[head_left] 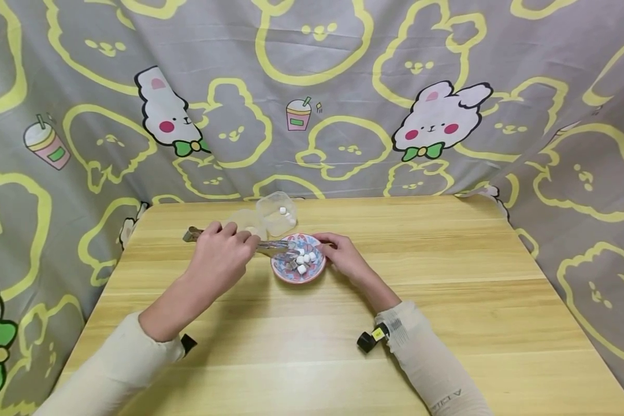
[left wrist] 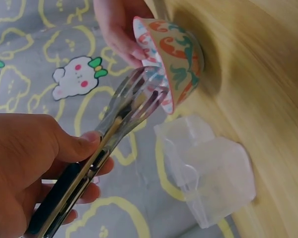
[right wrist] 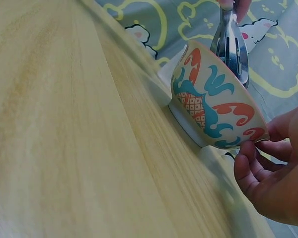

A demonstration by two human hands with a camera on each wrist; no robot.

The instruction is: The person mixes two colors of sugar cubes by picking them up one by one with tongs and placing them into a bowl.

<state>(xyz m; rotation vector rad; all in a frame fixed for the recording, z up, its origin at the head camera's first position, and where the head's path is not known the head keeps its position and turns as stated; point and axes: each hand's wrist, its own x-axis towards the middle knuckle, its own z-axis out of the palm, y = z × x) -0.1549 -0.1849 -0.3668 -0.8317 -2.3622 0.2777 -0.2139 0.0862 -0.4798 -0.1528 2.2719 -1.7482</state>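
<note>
My left hand (head_left: 221,254) grips metal tongs (left wrist: 120,119) around their middle, thumb on one side and fingers on the other. The ends of the tongs reach over the rim into a patterned bowl (head_left: 297,281) with an orange-red edge. Inside that bowl lie several small white cubes (head_left: 301,269), close to the tong tips. On the bowl's right side, my right hand (head_left: 345,255) pinches the rim between thumb and fingers, as the right wrist view shows. The bowl stands upright on the wooden table.
Behind the bowl, toward the back edge of the wooden table (head_left: 421,358), sit two translucent plastic containers, one at the right (head_left: 274,230) with a few white pieces, the other at the left (head_left: 238,218) partly behind the left hand. A printed cloth (head_left: 343,69) hangs around the table.
</note>
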